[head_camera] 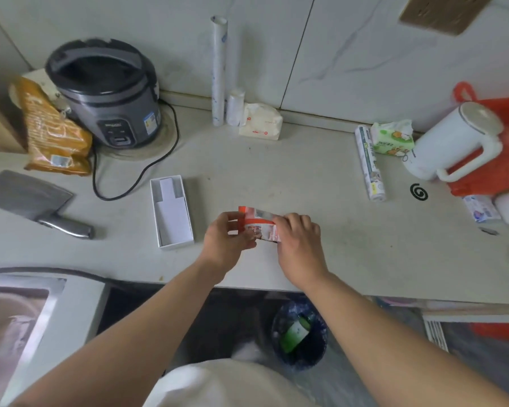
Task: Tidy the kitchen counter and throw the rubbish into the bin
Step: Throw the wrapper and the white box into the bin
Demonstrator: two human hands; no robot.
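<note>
Both hands were closed on one orange-and-white wrapper (257, 226), the left hand (228, 240) pinching its left edge and the right hand (299, 242) covering its right end, holding it just above the table (321, 183) near the front edge. The step looked like folding or crumpling the wrapper before binning it. To do it well, it would pay to press it small and flat so one hand could carry it, then drop it straight down: the bin (301, 333), dark-lined with a green item already inside, sat on the floor just below and behind the hands. Just left of the left hand lay an open white box (172, 212), likely rubbish too. Farther left were a cleaver (33, 201) and a rice cooker (106, 95); well to the right lay a roll of bags (369, 163) and a white kettle (453, 139). The table was pale and lightly stained, backed by a marble-look wall
</note>
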